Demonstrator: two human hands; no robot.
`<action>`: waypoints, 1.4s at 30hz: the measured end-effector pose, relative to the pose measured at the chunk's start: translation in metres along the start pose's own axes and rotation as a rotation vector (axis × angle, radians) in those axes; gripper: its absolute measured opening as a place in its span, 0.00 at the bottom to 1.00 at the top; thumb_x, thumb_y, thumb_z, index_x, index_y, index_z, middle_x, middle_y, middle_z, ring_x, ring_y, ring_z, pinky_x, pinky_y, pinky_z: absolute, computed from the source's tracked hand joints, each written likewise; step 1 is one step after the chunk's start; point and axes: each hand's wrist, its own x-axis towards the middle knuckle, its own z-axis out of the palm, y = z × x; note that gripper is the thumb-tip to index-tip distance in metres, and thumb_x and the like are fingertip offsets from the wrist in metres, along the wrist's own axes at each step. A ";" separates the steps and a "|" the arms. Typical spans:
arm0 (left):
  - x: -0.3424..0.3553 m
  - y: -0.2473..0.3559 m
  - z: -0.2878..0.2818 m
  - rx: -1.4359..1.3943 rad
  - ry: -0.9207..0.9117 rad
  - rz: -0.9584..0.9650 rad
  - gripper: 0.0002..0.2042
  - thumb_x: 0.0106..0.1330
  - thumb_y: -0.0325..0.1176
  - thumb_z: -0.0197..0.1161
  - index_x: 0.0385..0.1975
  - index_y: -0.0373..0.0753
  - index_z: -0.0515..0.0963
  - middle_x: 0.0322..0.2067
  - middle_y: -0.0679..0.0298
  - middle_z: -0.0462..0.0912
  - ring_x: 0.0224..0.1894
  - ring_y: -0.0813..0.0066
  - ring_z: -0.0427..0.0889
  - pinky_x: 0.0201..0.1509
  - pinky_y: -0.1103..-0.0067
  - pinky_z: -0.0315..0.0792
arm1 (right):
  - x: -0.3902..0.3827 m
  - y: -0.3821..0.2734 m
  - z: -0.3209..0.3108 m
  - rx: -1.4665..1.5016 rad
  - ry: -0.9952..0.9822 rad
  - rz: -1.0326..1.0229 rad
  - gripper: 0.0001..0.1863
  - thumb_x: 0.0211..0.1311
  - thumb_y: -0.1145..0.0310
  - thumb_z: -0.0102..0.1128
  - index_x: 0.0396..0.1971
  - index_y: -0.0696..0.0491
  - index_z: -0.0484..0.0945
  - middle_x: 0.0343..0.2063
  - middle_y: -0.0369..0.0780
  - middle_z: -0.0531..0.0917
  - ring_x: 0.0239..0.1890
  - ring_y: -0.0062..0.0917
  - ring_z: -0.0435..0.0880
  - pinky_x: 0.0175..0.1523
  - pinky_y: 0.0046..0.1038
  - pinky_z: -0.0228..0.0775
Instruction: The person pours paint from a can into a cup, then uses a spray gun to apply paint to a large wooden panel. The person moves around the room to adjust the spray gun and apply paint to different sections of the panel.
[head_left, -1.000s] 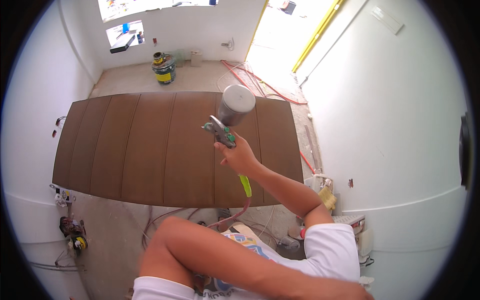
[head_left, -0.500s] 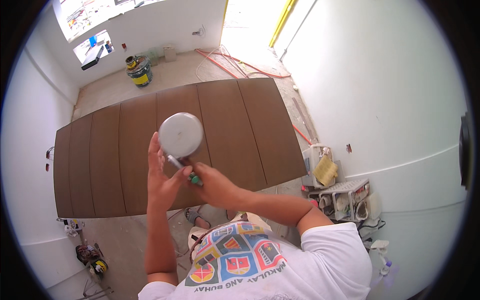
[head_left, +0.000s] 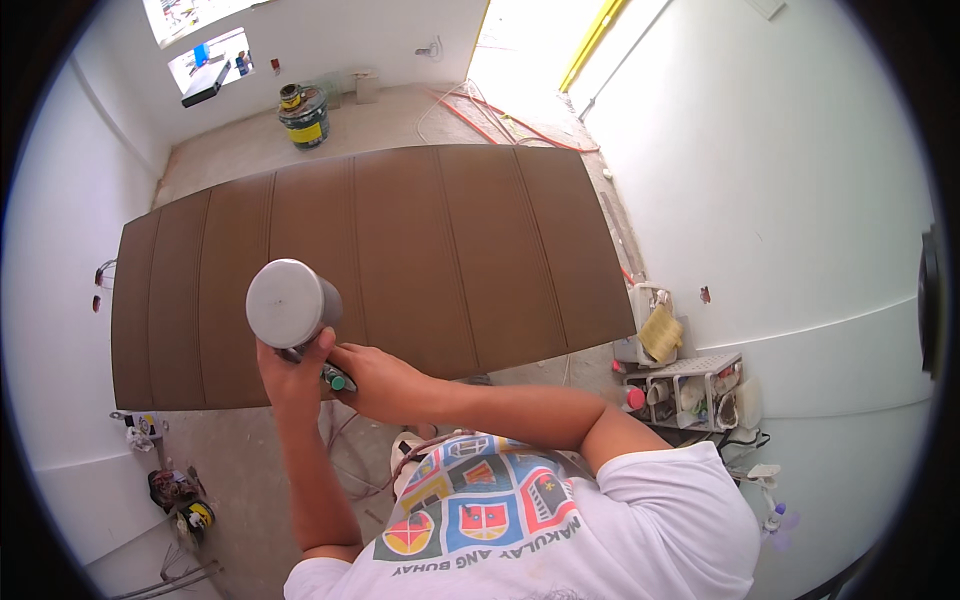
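Observation:
A paint spray gun with a round grey cup (head_left: 284, 304) on top is held in front of me, over the near left part of a large brown panel (head_left: 490, 255). My left hand (head_left: 291, 378) closes round the gun just under the cup, thumb up beside it. Wrapped round the handle is my right hand (head_left: 385, 382). A green knob (head_left: 338, 382) on the gun's back end shows between the two hands. The trigger and nozzle are hidden by the cup and my fingers. Grooves divide the panel into wide strips.
A dark bucket (head_left: 304, 122) with a yellow label stands beyond the panel. Orange hoses (head_left: 480, 120) lie on the floor by the bright doorway. At right, a white rack (head_left: 690, 370) holds bottles and other items. Tools (head_left: 180, 495) lie at lower left. White walls stand both sides.
Both hands have brought the spray gun left and nearer to me. My left hand, earlier with fingers stretched up beside the cup, now closes under it. My view has shifted slightly.

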 end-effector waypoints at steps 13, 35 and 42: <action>-0.012 -0.071 -0.057 -0.067 0.412 0.294 0.41 0.72 0.62 0.56 0.71 0.32 0.61 0.64 0.52 0.69 0.67 0.60 0.68 0.72 0.65 0.60 | 0.070 -0.016 0.035 0.003 0.127 -0.068 0.28 0.66 0.73 0.62 0.64 0.61 0.68 0.46 0.51 0.83 0.45 0.36 0.86 0.51 0.39 0.78; -0.344 -0.276 -0.216 0.615 -0.026 -0.863 0.23 0.73 0.52 0.59 0.31 0.34 0.83 0.21 0.54 0.79 0.26 0.64 0.81 0.35 0.68 0.73 | 0.323 0.025 -0.161 -0.049 0.538 0.027 0.19 0.65 0.68 0.67 0.51 0.61 0.75 0.39 0.41 0.84 0.33 0.23 0.85 0.32 0.27 0.82; -0.370 -0.302 -0.199 0.548 -0.027 -0.954 0.19 0.71 0.49 0.63 0.36 0.36 0.84 0.26 0.49 0.83 0.32 0.53 0.83 0.38 0.64 0.74 | 0.373 0.079 -0.181 0.023 0.605 0.110 0.19 0.64 0.70 0.67 0.52 0.58 0.74 0.38 0.41 0.82 0.36 0.25 0.85 0.31 0.29 0.83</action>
